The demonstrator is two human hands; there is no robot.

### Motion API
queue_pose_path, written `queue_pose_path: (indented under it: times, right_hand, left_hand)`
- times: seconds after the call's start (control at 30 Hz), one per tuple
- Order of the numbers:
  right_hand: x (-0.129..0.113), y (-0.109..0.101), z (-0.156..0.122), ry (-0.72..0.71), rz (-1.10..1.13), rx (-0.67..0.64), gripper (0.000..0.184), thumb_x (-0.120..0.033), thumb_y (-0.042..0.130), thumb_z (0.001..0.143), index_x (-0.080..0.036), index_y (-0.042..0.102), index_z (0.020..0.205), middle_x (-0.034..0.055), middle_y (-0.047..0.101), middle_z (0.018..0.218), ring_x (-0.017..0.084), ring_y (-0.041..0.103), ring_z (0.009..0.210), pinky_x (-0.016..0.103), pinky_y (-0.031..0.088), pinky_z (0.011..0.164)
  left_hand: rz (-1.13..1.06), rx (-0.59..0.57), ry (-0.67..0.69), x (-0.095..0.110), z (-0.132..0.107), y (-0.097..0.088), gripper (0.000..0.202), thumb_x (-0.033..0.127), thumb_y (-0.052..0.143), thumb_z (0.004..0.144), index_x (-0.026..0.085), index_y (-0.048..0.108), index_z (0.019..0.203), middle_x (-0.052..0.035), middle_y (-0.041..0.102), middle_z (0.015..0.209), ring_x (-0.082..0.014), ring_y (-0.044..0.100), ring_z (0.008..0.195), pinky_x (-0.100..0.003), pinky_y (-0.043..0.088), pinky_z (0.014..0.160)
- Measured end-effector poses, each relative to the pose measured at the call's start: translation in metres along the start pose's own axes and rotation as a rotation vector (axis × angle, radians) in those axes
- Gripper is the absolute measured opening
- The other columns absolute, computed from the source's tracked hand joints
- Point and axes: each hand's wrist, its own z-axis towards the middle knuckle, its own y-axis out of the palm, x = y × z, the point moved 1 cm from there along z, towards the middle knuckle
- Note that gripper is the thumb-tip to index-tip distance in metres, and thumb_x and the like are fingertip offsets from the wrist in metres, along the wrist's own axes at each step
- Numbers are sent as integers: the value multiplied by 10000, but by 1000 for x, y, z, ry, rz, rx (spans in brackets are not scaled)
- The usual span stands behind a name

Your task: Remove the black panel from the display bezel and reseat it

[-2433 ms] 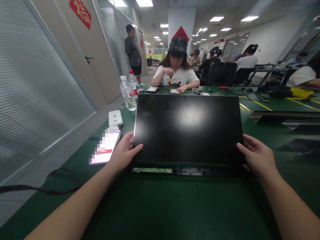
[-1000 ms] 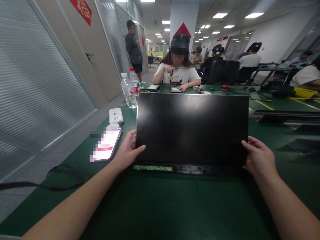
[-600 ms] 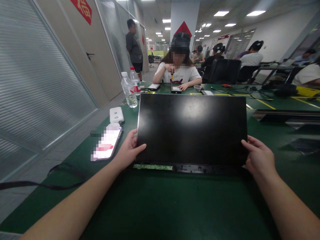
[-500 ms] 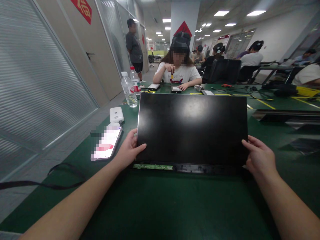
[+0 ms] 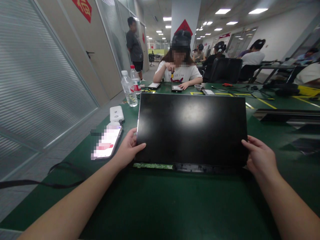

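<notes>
A wide black display panel stands tilted up over the green table, its glossy face toward me with a bright reflection near the top. My left hand grips its left edge, thumb on the front and fingers behind. At the right edge my right hand pinches the panel the same way. A green circuit board strip runs along the lower left below the screen, and a dark strip continues to its right. The fingers behind the panel are mostly hidden.
Left of the panel lie a lit phone, a white power bank and a black strap. Two bottles stand behind. Across the table a person works with a screwdriver. Dark flat pieces lie at right.
Almost nothing differs. The view has shifted very slightly, and both hands keep the same hold on the display panel.
</notes>
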Motion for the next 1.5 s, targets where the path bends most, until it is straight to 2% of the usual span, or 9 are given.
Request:
queue_pose_path:
  times: [0.23, 0.43, 0.6, 0.73, 0.8, 1.07, 1.3, 1.5]
  right_hand:
    - [5, -2, 4, -17, -8, -39, 367, -90, 848, 564, -190, 799, 913, 18, 780, 923, 138, 736, 864, 204, 628, 799]
    - [8, -3, 8, -58, -56, -54, 377, -172, 861, 548, -202, 774, 914, 12, 759, 932, 172, 731, 856, 308, 659, 835]
    - [-2, -2, 3, -39, -91, -49, 335, -143, 820, 526, -206, 783, 852, 26, 751, 885, 187, 718, 838, 281, 628, 722]
    - [-10, -1, -3, -8, -167, 15, 360, -132, 809, 509, -203, 815, 862, 29, 769, 882, 163, 674, 790, 238, 523, 604]
    - [-12, -1, -4, -12, -185, 17, 374, -132, 807, 494, -208, 827, 860, 24, 777, 882, 157, 667, 804, 229, 500, 608]
    - [-12, -1, -7, -48, -275, -2, 368, -190, 815, 504, -206, 837, 871, 42, 796, 943, 197, 689, 904, 295, 557, 750]
    - [-11, -6, 2, -130, -248, -70, 465, -207, 812, 489, -220, 816, 954, 11, 747, 836, 157, 662, 810, 238, 508, 631]
    - [-16, -5, -3, -76, -193, -153, 496, -182, 836, 483, -219, 782, 974, 33, 796, 816, 145, 707, 766, 187, 533, 613]
  left_hand:
    - [-16, 4, -22, 4, -1, 3, 765, 240, 931, 760, 231, 491, 1385, -114, 804, 1271, -385, 740, 1308, -598, 560, 1164]
    - [3, -5, -47, 6, 0, 2, 780, 236, 925, 760, 228, 475, 1397, -123, 794, 1295, -384, 725, 1335, -590, 547, 1176]
    - [-6, -4, -48, 6, 0, 2, 752, 216, 903, 773, 233, 476, 1392, -114, 793, 1300, -382, 720, 1346, -599, 544, 1179]
    - [-5, 0, -58, 6, 0, 3, 772, 220, 918, 760, 225, 474, 1391, -116, 802, 1282, -384, 722, 1342, -589, 548, 1175]
    - [2, 5, -65, 6, 0, 3, 779, 218, 924, 752, 222, 477, 1390, -118, 800, 1291, -379, 721, 1344, -581, 538, 1186]
    - [1, 22, -85, 3, 0, 2, 785, 237, 935, 745, 224, 483, 1387, -112, 811, 1241, -388, 751, 1286, -589, 545, 1160]
    - [-19, 37, -99, 3, 1, 0, 829, 236, 966, 708, 223, 500, 1394, -86, 834, 1158, -370, 797, 1169, -521, 619, 1043]
    - [-97, 109, -128, 12, 0, -1, 807, 193, 955, 714, 231, 572, 1424, -96, 831, 1248, -364, 777, 1233, -495, 636, 1068]
